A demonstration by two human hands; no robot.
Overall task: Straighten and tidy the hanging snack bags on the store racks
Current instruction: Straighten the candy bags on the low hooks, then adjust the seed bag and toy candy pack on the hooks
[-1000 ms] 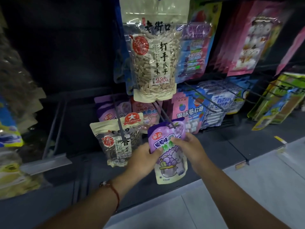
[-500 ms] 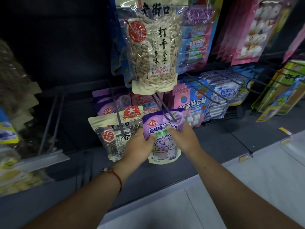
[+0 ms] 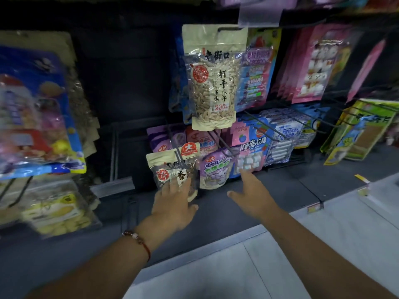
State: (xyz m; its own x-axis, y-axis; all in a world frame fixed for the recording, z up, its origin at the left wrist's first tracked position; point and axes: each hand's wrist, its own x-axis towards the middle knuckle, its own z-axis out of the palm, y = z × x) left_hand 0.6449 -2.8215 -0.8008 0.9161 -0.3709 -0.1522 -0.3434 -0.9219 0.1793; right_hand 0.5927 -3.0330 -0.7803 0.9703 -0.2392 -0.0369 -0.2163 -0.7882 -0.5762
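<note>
Head view shows both hands have let go of the purple bag, which now hangs on its hook at six o'clock under the big seed bag, left hand and right hand open, so that bag looks tidy.

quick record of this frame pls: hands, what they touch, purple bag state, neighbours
left hand: open, fingers spread, fingertips over the lower part of the dark seed bag; contact likely, blurred
right hand: open, holds nothing, index finger pointing toward the blue candy bag
purple bag: hangs on its hook, no hand on it, between the two other bags
above: large pale seed bag on the upper hook
view: motion blur at left edge
</note>
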